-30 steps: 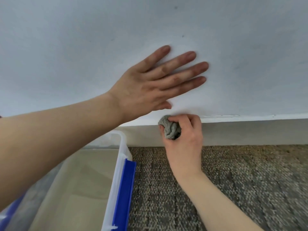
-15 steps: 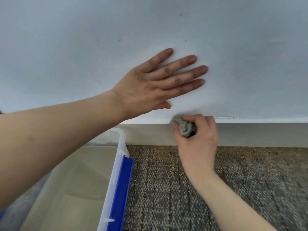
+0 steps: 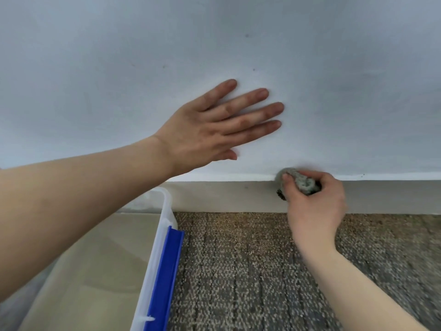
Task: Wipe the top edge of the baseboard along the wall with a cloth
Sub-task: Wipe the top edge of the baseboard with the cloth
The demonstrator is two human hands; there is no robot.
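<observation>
A pale grey baseboard (image 3: 229, 197) runs across the foot of the white wall (image 3: 334, 80), above the carpet. My right hand (image 3: 315, 211) grips a balled-up grey-green cloth (image 3: 301, 181) and holds it against the baseboard's top edge, right of centre. Most of the cloth is hidden inside my fingers. My left hand (image 3: 214, 125) lies flat on the wall with its fingers spread and straight, up and to the left of the cloth.
A clear plastic storage bin (image 3: 164, 211) with a blue latch (image 3: 167, 278) stands against the baseboard at lower left. Speckled brown-grey carpet (image 3: 250, 271) covers the floor to the right of it.
My right hand has slid the cloth to the right along the baseboard's top edge, away from my left hand. My left hand stays flat on the wall.
</observation>
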